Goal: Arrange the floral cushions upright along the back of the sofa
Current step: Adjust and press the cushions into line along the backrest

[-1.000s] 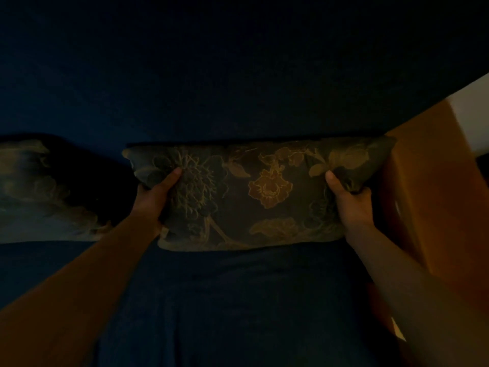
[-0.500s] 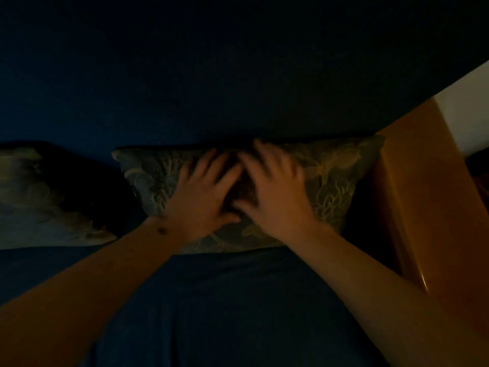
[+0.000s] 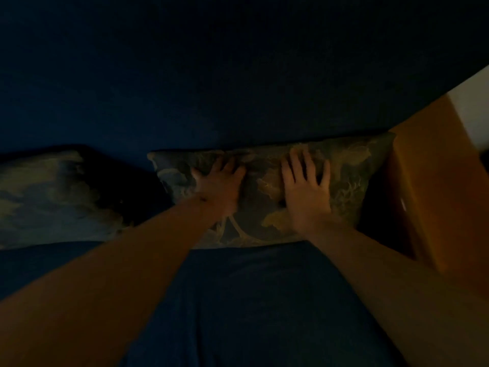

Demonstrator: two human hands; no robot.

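Nearest the camera, my two bare forearms reach forward over the dark blue sofa seat (image 3: 238, 300), which fills the lower half of the view.

Beyond them, my left hand (image 3: 221, 188) and my right hand (image 3: 307, 186) lie flat, fingers spread, on the front face of the floral cushion (image 3: 264, 207). Neither hand grasps anything; both are wide open and appear to press palm-first into the fabric. The left hand is slightly blurred, so I cannot tell its exact finger positions.

The cushion stands on its long edge at the rear of the seat, its top edge against the sofa back (image 3: 238, 75), its right end just beside the wooden armrest (image 3: 436, 194). A second floral cushion (image 3: 47, 200) stands to the left, apart from the first, with a dark gap between them.

Step in hand, as I judge it: seating and smoothing the right-hand cushion against the backrest. To do it well, I would press evenly with both palms so that the filling spreads and neither end bulges, and keep the push directed backward, not downward, so the cushion stays upright instead of folding. Its lower edge should sit square on the seat. The light is poor; I cannot tell whether the cushion leans fully on the backrest.
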